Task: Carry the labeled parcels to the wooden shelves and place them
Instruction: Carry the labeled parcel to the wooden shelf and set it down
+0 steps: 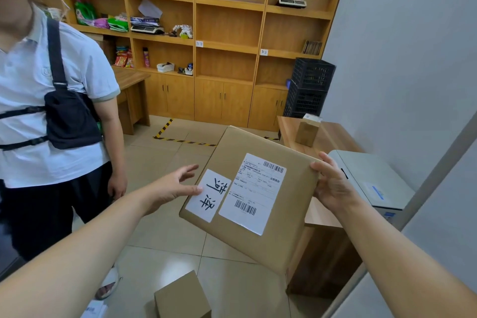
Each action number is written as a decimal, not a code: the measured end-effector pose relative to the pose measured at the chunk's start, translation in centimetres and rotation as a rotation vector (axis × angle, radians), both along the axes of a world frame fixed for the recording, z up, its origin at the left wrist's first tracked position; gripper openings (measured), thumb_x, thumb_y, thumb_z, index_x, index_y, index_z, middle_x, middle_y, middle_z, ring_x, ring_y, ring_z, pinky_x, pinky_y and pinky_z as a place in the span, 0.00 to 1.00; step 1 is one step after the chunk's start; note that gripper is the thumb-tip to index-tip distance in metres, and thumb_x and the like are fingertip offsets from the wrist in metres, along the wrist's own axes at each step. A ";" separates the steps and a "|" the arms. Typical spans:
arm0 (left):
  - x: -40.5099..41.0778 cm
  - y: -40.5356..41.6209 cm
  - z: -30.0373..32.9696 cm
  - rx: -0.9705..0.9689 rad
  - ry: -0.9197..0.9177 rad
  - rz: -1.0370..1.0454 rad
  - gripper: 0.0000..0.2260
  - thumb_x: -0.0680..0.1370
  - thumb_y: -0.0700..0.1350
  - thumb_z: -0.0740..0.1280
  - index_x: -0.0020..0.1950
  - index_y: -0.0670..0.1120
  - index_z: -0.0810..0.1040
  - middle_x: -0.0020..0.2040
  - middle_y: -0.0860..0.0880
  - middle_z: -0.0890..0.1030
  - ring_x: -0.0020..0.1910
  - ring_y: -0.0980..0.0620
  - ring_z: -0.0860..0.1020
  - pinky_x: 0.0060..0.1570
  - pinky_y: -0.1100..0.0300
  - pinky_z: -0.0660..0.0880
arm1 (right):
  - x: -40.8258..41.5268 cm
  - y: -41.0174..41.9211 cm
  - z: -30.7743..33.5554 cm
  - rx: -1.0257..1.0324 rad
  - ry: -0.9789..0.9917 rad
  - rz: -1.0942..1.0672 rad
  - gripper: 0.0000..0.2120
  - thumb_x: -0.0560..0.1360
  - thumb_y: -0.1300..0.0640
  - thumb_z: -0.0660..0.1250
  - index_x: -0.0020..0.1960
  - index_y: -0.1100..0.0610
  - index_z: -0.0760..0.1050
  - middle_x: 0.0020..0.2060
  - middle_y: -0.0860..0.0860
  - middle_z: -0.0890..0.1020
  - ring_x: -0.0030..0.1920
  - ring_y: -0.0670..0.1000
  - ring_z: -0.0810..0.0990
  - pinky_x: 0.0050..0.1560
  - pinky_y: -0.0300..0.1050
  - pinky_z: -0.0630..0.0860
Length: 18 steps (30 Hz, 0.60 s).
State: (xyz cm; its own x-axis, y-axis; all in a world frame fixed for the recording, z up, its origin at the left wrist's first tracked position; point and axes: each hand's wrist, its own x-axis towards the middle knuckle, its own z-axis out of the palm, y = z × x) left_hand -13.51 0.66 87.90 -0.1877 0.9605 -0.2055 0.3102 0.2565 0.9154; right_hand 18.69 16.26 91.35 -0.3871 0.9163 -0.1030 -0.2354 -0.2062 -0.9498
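- A flat brown cardboard parcel (260,188) is held in mid-air at the centre of the view, tilted, above a tiled floor (165,235).
- The right hand (333,183) is clamped on the parcel's right edge, with the thumb laid on the top face and the fingers hidden behind the box.
- The left hand (173,186) is seen at the parcel's left edge with the fingers spread apart; the thumb tip touches a white label (209,196) bearing large handwritten black characters, and nothing is gripped by this hand.
- A printed shipping label (254,192) with two barcodes is stuck beside the handwritten one on the parcel's top face.
- The wooden shelves (229,0) are seen across the room against the far wall, well apart from the parcel; the middle and right compartments are mostly bare, while bags, a scale and small items are kept in the left ones.
- A second person in a pale shirt (38,100) with a dark chest bag is seen standing at the left.
- A smaller cardboard box (180,297) lies on the floor below the parcel.
- A wooden desk (333,137) at the right carries a small brown box (307,131) and a grey printer (371,178).
- Black plastic crates (309,85) are stacked by the right end of the shelves.
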 end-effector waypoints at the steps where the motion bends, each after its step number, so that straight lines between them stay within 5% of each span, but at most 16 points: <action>1: -0.1 -0.1 0.1 -0.011 -0.055 -0.026 0.46 0.55 0.63 0.78 0.69 0.58 0.63 0.71 0.49 0.69 0.67 0.48 0.70 0.70 0.48 0.63 | -0.3 0.2 0.2 0.006 0.007 0.002 0.39 0.62 0.58 0.70 0.69 0.45 0.60 0.60 0.54 0.71 0.56 0.58 0.74 0.56 0.59 0.72; 6: -1.3 0.7 -0.7 -0.040 -0.263 -0.102 0.36 0.56 0.52 0.78 0.61 0.60 0.68 0.58 0.47 0.80 0.57 0.46 0.79 0.61 0.45 0.73 | -2.1 1.6 1.0 0.049 0.023 -0.017 0.40 0.61 0.58 0.71 0.69 0.47 0.60 0.59 0.53 0.72 0.53 0.56 0.75 0.54 0.55 0.74; 11: -2.4 2.9 -2.0 -0.009 -0.319 -0.059 0.42 0.54 0.51 0.78 0.66 0.57 0.65 0.58 0.42 0.79 0.55 0.43 0.80 0.47 0.50 0.79 | -3.9 3.9 0.3 0.059 0.000 -0.075 0.38 0.65 0.56 0.69 0.71 0.49 0.59 0.56 0.51 0.72 0.51 0.53 0.75 0.49 0.51 0.75; 15: -3.2 5.8 -2.5 0.005 -0.354 -0.019 0.35 0.53 0.51 0.78 0.57 0.61 0.69 0.57 0.41 0.79 0.52 0.44 0.80 0.42 0.52 0.79 | -5.6 6.6 -1.2 0.046 -0.059 -0.137 0.36 0.71 0.57 0.69 0.74 0.47 0.56 0.60 0.53 0.72 0.57 0.54 0.74 0.54 0.51 0.74; 18: -3.9 8.8 -2.8 0.003 -0.365 0.013 0.31 0.54 0.51 0.77 0.53 0.62 0.69 0.56 0.41 0.79 0.49 0.45 0.80 0.39 0.54 0.78 | -7.1 9.1 -2.9 0.034 -0.105 -0.146 0.38 0.71 0.58 0.70 0.74 0.46 0.54 0.61 0.54 0.73 0.54 0.53 0.76 0.47 0.48 0.75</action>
